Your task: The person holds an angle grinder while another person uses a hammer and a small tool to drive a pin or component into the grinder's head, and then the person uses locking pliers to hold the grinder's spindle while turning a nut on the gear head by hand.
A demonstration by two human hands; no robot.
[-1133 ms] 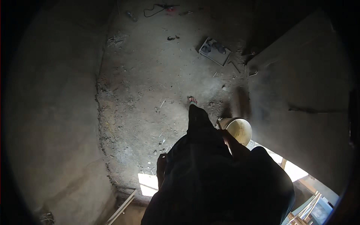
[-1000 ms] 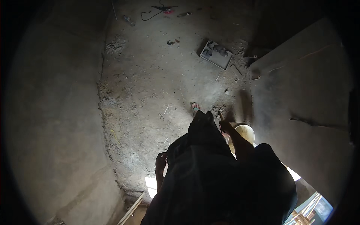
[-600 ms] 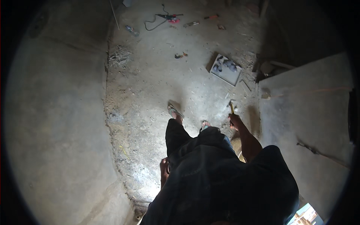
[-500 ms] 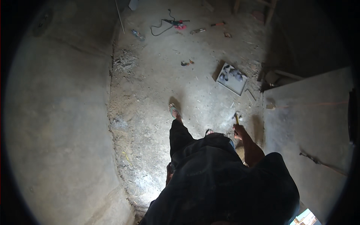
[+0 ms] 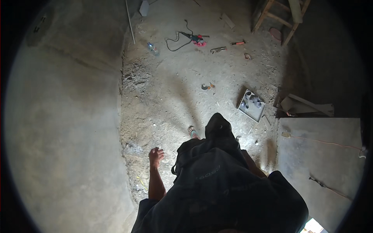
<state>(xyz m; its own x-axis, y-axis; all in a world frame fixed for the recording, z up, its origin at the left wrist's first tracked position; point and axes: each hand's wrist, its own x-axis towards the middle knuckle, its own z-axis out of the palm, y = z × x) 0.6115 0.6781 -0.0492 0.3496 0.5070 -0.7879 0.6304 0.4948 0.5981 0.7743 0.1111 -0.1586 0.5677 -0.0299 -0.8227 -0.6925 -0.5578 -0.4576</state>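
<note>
My left hand [image 5: 156, 156] hangs out over the dusty floor on the left, fingers loosely spread and nothing seen in them. Of my right arm only the forearm [image 5: 253, 164] shows; dark clothing covers the hand, so whatever it may hold is hidden. Closest to that arm is a shallow, pale square tray [image 5: 254, 115] with several small grey pieces in it, lying on the floor ahead to the right. My sandalled foot [image 5: 193, 132] stands in the middle, partly behind the dark clothing.
A corded power tool [image 5: 197, 40], pliers-like tool [image 5: 218, 49], orange-handled tool [image 5: 237, 42] and plastic bottle [image 5: 153, 49] lie farther off. A wooden ladder [image 5: 278, 17] stands far right. Rubble [image 5: 136, 77] lines the left wall; wires hang on the right wall [image 5: 311, 132].
My left hand has swung out from beside my body. My right hand, earlier in sight gripping a yellow-handled tool, is now hidden. The raised dark-clothed leg covers more floor.
</note>
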